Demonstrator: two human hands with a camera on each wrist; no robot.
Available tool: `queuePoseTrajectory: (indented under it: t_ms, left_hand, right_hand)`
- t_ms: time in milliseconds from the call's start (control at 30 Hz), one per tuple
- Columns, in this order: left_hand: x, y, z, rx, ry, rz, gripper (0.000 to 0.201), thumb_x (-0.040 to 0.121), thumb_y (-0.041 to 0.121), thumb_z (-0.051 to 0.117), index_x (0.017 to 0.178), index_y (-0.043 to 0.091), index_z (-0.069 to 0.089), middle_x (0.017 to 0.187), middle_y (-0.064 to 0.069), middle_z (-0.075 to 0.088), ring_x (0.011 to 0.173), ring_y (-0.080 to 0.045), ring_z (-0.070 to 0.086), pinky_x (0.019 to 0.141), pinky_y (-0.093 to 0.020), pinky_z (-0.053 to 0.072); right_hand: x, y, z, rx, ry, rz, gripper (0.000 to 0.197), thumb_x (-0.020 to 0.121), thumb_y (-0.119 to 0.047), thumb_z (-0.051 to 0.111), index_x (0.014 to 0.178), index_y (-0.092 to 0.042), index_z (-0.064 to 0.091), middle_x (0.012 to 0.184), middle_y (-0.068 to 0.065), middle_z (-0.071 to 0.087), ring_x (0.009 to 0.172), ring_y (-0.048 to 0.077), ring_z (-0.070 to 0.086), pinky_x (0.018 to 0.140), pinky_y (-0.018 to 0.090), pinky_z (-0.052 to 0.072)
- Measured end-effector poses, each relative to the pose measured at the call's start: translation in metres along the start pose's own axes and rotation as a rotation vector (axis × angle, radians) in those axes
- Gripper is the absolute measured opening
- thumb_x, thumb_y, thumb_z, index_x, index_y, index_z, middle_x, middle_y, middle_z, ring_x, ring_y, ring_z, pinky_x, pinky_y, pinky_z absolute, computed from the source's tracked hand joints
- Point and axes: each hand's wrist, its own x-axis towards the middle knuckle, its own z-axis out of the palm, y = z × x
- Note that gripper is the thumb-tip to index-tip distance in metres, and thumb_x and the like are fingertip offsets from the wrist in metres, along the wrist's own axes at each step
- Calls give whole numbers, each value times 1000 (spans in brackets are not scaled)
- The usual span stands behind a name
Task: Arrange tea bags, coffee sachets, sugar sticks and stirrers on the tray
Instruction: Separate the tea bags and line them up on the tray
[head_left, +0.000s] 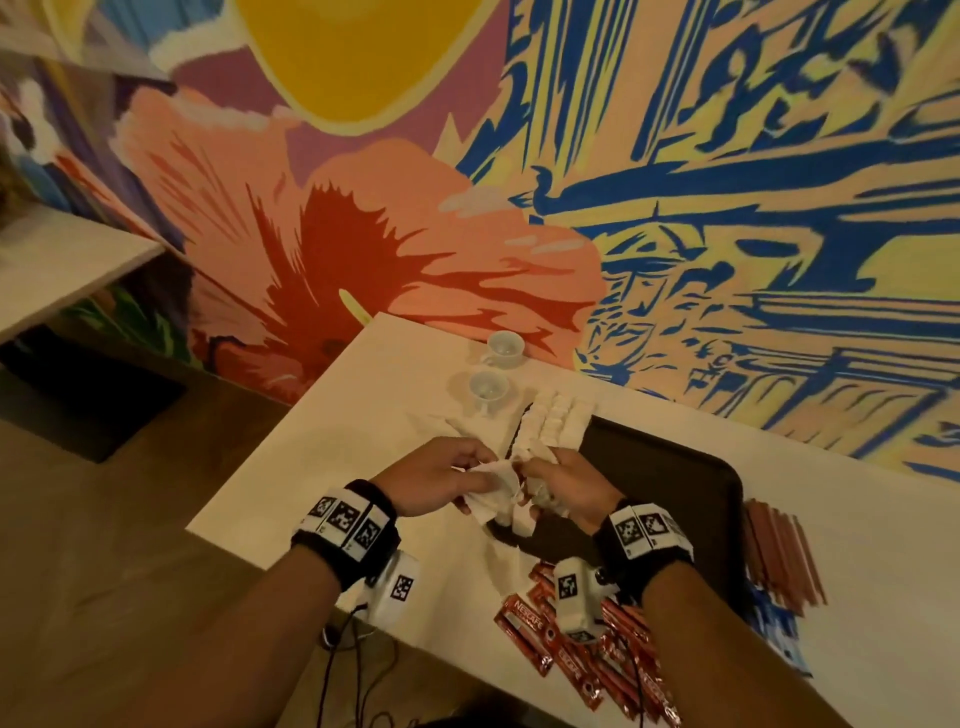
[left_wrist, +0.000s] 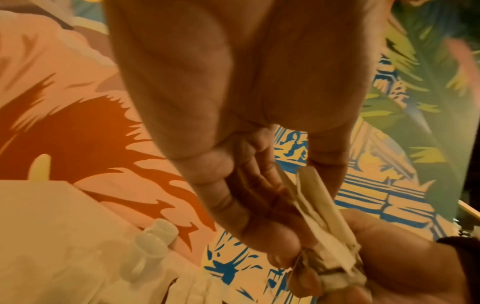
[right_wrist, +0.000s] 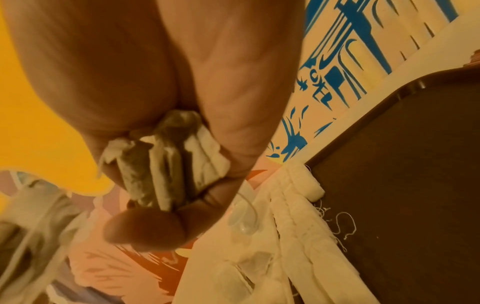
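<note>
Right hand (head_left: 563, 488) is clutching a bunch of tea bags (right_wrist: 166, 162), fingers curled round them, above the tray's near left corner. Left hand (head_left: 436, 475) is pinching a white tea bag wrapper (head_left: 488, 480) meeting that bunch. A row of tea bags (head_left: 553, 423) is lying along the left edge of the dark tray (head_left: 675, 483). Coffee sachets (head_left: 566, 654) are lying on the table (head_left: 363, 415) near the tray; stirrers (head_left: 782, 558) right of it. Two white cups (head_left: 493, 371) are standing at the far side.
</note>
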Motion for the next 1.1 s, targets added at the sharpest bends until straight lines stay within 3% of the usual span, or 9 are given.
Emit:
queuePoseTrajectory:
  t_ms: [100,233,400,467,567,700,767,900,1100]
  left_hand:
    - [5,13,0,106,-57,64,23,95,22,68,116,13,70,109,-7,72,94,-19,70,73,-30,57]
    - [12,23,1,212,-50,135,23,91,30,73,113,22,70,106,-1,71,89,-22,69,75,-40,57]
    - [23,27,5,237,113,192,27,81,27,83,96,18,63,92,-2,60,61,-5,55,59,-19,46]
    - [26,26,7,203,129,216,18,83,21,81,91,15,67,94,-5,61,63,-9,58,61,-26,50]
    - [29,22,9,74,132,221,8,91,20,72,95,12,73,97,-8,67,70,-13,63,68,-29,55]
    - [37,2,13,-4,174,143,19,101,24,59,109,11,71,99,-6,69,75,-17,70,69,-26,57]
    - [44,-19,20,99,158,90,17,100,24,60,107,13,70,100,-3,69,77,-16,71,67,-25,56]
    - [56,-71,52,507,-30,14,14,94,27,63,104,22,71,107,4,69,99,-15,65,84,-27,49]
    - [69,-127,106,952,-195,-94,55,86,56,65,129,24,54,133,-2,56,117,-27,59,97,-39,50]
  right_hand:
    - [-8,-7,-5,32,-49,-12,22,99,-17,60,107,2,66,83,20,64,58,22,60,49,28,49]
    - [-16,-12,-11,113,-125,-5,30,99,-15,54,115,10,61,90,22,67,63,22,66,51,31,50]
    - [-24,-19,-10,207,-225,-38,39,104,-39,52,118,-5,66,93,15,70,66,19,65,52,31,52]
    - [-26,-19,-9,158,-246,-78,43,97,-40,65,123,-6,67,104,13,72,75,18,66,55,29,53]
    - [-23,-12,-13,98,-256,-93,46,85,-22,81,123,-1,66,109,16,69,79,20,64,55,29,52]
    - [-27,-2,-22,168,-178,-47,35,88,0,72,122,2,65,104,16,73,75,21,70,52,30,53]
    - [-31,3,-28,203,-129,-9,36,88,2,71,124,0,64,104,13,74,82,22,72,54,31,57]
    - [-40,12,-42,218,-77,21,25,89,2,69,113,-3,67,108,19,73,94,29,69,57,34,59]
    - [-46,23,-60,241,-5,-8,32,86,9,67,116,0,62,96,16,68,90,27,68,63,36,59]
